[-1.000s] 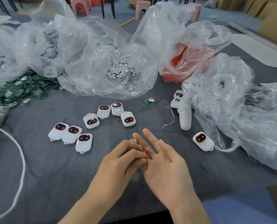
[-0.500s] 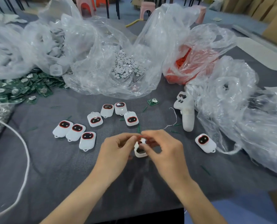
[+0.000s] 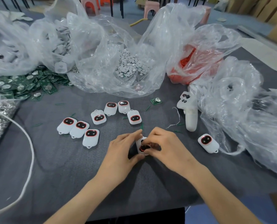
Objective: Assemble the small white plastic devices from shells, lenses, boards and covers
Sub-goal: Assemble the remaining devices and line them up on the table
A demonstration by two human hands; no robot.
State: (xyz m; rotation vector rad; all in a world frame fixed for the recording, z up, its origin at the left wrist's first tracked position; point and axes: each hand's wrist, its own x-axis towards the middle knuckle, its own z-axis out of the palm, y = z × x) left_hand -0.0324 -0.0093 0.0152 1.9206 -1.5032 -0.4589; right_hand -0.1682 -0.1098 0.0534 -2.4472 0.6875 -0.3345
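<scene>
A white shell (image 3: 141,143) with a red-rimmed dark lens sits between my two hands on the grey table (image 3: 53,167). My left hand (image 3: 121,151) grips its left side with thumb below and fingers above. My right hand (image 3: 163,147) pinches over the lens from the right and hides much of the shell. Several white devices with red-rimmed lenses (image 3: 90,137) lie in an arc beyond my hands. One more device (image 3: 208,143) lies to the right.
Clear bags hold grey discs (image 3: 131,65), red parts (image 3: 192,62) and white shells (image 3: 60,44). Green boards (image 3: 21,86) are heaped at the left, one loose board (image 3: 156,101) near the centre. A white controller (image 3: 189,110), a white cord (image 3: 29,151) and crumpled plastic (image 3: 247,118) surround the work spot.
My hands went from palms pressed together to holding the shell on the table. Since half a second ago they closed tighter round it, the right fingers now over the lens.
</scene>
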